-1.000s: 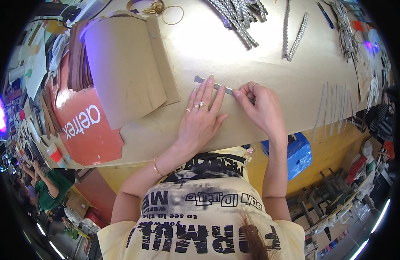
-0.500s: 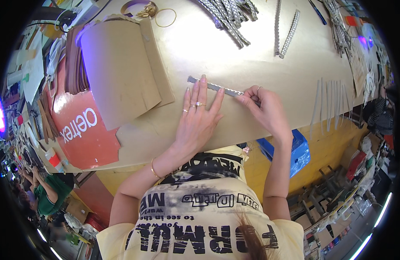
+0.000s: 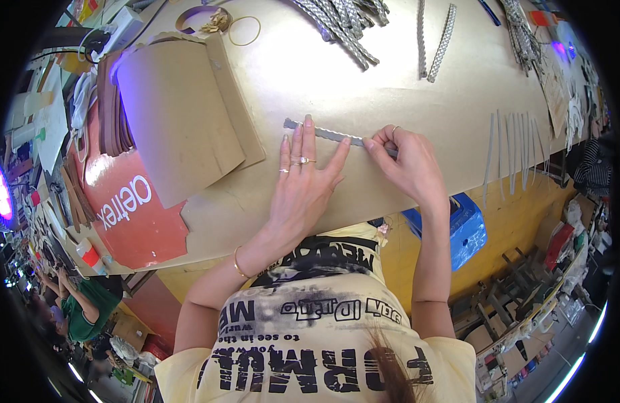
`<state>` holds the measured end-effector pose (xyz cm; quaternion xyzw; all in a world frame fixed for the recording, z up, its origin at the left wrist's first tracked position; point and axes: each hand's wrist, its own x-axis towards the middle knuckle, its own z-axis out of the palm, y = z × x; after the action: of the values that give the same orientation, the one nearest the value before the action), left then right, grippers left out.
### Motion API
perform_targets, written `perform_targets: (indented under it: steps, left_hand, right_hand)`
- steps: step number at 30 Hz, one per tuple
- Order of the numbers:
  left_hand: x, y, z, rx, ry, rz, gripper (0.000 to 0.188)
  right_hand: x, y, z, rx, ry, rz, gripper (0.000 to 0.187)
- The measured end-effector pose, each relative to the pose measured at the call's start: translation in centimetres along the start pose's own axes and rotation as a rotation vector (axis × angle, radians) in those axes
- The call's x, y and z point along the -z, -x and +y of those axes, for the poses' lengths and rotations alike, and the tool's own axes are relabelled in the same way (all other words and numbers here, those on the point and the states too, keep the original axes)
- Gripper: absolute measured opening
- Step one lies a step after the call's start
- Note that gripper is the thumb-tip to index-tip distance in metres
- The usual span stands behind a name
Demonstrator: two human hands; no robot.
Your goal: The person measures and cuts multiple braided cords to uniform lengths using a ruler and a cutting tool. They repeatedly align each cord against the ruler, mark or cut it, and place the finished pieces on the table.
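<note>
A silver-grey braided strip (image 3: 330, 135) lies slantwise on the brown-covered table in front of me. My left hand (image 3: 300, 188) is flat over its left part, fingers stretched out and spread, the fingertips pressing on it. The strip's frayed left end sticks out past those fingers. At the other end, my right hand (image 3: 409, 161) pinches the strip between thumb and bent fingers. That end is partly hidden under the right fingers. A flat grey band shows along the strip's near side; whether it is a separate piece I cannot tell.
A bundle of braided strips (image 3: 343, 27) lies at the far middle, with two single braids (image 3: 446, 43) to its right. Thin grey strips (image 3: 514, 151) hang over the right table edge. Brown sheets (image 3: 179, 114) and a red board (image 3: 138, 228) lie left. A blue stool (image 3: 467, 232) stands below.
The view has shifted slightly. My right thumb and fingers have moved a little along the strip, while the left hand stays pressed flat on it.
</note>
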<state>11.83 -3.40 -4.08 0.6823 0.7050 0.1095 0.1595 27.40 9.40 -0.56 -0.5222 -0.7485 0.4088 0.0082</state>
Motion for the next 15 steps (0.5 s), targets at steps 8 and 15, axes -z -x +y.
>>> perform_targets:
  steps: [8, 15]
  left_hand:
    - [-0.2, -0.5, 1.5, 0.015, -0.178, 0.039, 0.062]
    - [-0.4, -0.7, 1.2, -0.096, 0.091, -0.073, 0.067]
  right_hand:
    - [-0.5, 0.6, -0.2, -0.01, 0.099, 0.061, 0.028]
    - [-0.2, 2.2, 0.9, -0.045, -0.083, 0.139, 0.024]
